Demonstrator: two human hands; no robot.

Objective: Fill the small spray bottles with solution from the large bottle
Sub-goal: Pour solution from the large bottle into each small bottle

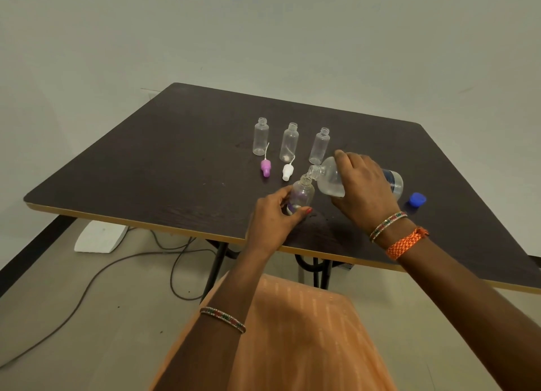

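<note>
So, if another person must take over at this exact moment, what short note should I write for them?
Left hand: grip on a small bottle, slightly tilted at the near table edge.
Right hand: grip on the large bottle, tipped so its open neck meets the small bottle's mouth.
Blue cap lies to the right of the large bottle.
Three more small bottles stand open behind and look empty.
Purple spray top and white spray top lie in front of them.
Done: pouring into the first bottle is under way.
Left: finish it, fill the other three, fit the tops.
</note>
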